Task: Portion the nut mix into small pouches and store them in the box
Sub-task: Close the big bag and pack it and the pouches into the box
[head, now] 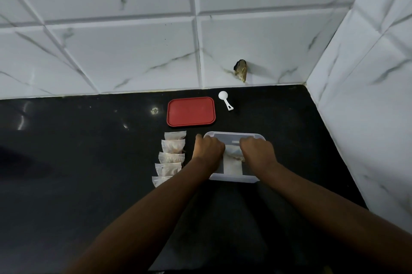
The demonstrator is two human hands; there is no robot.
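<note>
Forearms come in from the bottom edge over a black counter [89,173] and meet above a clear box [234,181], which sits open just right of centre. The left hand [208,147] is over the box's left rim and the right hand [258,151] over its right half. Both are knuckles-up with fingers curled down, and each grips an upper corner of one pouch [233,166]. The fingertips themselves are hidden under the hands. That pouch lies inside the box, pale and flat, with a brownish streak of nut mix showing near the right hand.

Just left of the box, beside the left wrist, a row of pouches [171,157] runs away from the viewer. Five filled pouches overlap like tiles, and the nearest is partly covered by the left forearm.

Beyond the row and the box, a red lid [191,112] lies flat on the counter, apart from the box. To its right, near the wall, is a white scoop [225,99], bowl toward the wall.

Farthest back stands a white marbled tile wall [111,50], with a dark broken hole [240,70] above the scoop. A second tiled wall [367,95] closes the right side.
</note>
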